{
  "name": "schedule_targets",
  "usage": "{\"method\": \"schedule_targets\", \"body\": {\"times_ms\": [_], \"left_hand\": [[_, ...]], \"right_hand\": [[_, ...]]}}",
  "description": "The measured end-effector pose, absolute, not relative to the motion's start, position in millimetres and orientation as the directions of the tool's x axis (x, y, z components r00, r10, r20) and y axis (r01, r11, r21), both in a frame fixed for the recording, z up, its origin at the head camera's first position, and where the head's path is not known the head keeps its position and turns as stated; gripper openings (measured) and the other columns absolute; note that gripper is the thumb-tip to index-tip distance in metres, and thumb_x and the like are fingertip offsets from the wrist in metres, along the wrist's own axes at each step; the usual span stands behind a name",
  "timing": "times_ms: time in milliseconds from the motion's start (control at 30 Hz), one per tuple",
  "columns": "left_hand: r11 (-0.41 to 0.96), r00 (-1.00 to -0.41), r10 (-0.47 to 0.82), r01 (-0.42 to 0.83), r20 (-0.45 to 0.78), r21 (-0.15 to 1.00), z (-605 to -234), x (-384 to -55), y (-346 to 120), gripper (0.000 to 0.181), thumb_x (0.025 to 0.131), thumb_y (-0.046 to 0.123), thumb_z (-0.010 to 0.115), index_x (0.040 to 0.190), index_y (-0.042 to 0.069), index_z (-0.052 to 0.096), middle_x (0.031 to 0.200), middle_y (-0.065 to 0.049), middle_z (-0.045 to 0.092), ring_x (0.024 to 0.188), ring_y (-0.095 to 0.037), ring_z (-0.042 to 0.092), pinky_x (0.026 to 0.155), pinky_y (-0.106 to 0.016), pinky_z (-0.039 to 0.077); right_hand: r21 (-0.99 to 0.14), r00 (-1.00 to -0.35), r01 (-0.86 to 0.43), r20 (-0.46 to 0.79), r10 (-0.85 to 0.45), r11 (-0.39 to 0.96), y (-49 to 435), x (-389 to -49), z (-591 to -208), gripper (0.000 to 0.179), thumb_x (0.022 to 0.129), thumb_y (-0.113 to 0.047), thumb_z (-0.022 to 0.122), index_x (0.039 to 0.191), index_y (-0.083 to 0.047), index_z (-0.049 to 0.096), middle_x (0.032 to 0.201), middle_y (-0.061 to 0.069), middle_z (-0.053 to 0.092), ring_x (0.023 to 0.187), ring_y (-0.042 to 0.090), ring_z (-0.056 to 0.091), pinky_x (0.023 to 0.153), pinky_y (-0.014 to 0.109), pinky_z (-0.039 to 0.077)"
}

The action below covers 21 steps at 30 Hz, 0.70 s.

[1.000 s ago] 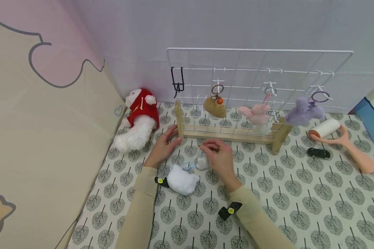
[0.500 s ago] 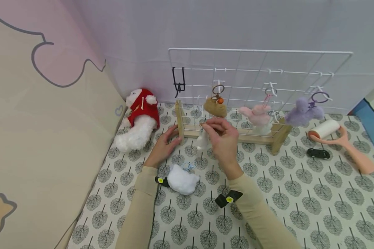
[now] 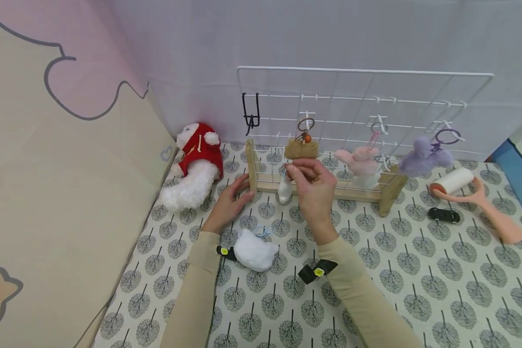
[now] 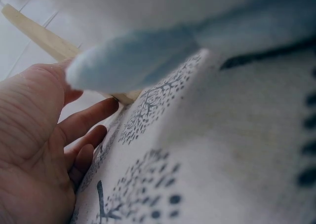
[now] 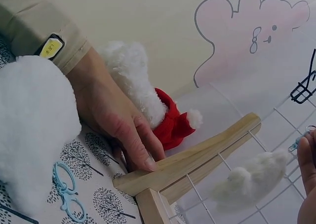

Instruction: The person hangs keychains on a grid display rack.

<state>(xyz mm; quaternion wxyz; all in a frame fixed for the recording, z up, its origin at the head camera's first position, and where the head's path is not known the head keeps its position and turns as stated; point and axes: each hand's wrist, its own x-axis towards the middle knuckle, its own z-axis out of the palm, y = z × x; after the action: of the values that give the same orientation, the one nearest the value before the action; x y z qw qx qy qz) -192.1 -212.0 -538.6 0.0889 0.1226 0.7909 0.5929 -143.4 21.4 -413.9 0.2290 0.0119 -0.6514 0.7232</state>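
My right hand [image 3: 315, 193] pinches the top of a small white fluffy plush keychain [image 3: 284, 190], which hangs below the fingertips in front of the wire grid rack [image 3: 365, 72]. In the right wrist view a small metal ring [image 5: 310, 129] and a bit of light blue show at the fingertips. My left hand [image 3: 224, 210] rests against the rack's left wooden foot [image 5: 187, 165], its fingers loosely bent and the thumb along the wood. Beside the left forearm lies a larger white plush [image 3: 255, 251] with a light blue clasp [image 5: 66, 192].
Brown [image 3: 302, 149], pink [image 3: 360, 160] and purple [image 3: 422, 157] plush keychains hang from the rack's hooks. A black hook [image 3: 251, 118] sits at its left. A white plush in red [image 3: 200, 152] lies left; a lint roller [image 3: 483, 200] and a small black object [image 3: 444, 215] lie right.
My right hand has lifted the small white plush keychain off the table and carried it up and forward to the rack, below the brown plush. My left hand has stayed at the wooden foot.
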Motion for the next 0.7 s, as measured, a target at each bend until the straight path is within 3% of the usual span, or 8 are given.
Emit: {"method": "schedule_targets", "body": {"times_ms": [267, 467, 700], "left_hand": [[0.25, -0.955, 0.298, 0.083, 0.005, 0.965, -539.9, -192.9, -211.2, 0.063, 0.104, 0.033, 0.069, 0.16, 0.042, 0.042, 0.154, -0.006, 0.059, 0.142, -0.025, 0.054, 0.121, -0.052, 0.037], [0.261, -0.955, 0.298, 0.078, -0.004, 0.962, -542.6, -193.0, -212.1, 0.064, 0.104, 0.035, 0.069, 0.161, 0.042, 0.041, 0.154, -0.005, 0.059, 0.144, -0.025, 0.052, 0.123, -0.052, 0.035], [0.256, -0.955, 0.298, 0.074, -0.005, 0.964, -540.3, -193.1, -210.9, 0.063, 0.105, 0.034, 0.068, 0.161, 0.041, 0.041, 0.155, -0.005, 0.058, 0.142, -0.024, 0.054, 0.122, -0.048, 0.037]], "right_hand": [[-0.943, -0.898, -0.325, 0.283, 0.336, -0.075, 19.8, -144.5, -411.0, 0.015, 0.088, 0.003, 0.082, 0.1, 0.005, 0.074, 0.091, 0.013, 0.08, 0.071, 0.013, 0.075, 0.07, 0.03, 0.064], [-0.939, -0.899, -0.329, 0.278, 0.338, -0.103, 16.9, -147.1, -409.6, 0.014, 0.088, 0.006, 0.082, 0.099, 0.008, 0.073, 0.089, 0.02, 0.079, 0.067, 0.013, 0.074, 0.067, 0.03, 0.064], [-0.948, -0.907, -0.3, 0.25, 0.338, -0.104, 16.3, -148.8, -407.2, 0.014, 0.088, 0.003, 0.082, 0.099, 0.007, 0.074, 0.089, 0.018, 0.079, 0.067, 0.012, 0.074, 0.068, 0.031, 0.064]]}}
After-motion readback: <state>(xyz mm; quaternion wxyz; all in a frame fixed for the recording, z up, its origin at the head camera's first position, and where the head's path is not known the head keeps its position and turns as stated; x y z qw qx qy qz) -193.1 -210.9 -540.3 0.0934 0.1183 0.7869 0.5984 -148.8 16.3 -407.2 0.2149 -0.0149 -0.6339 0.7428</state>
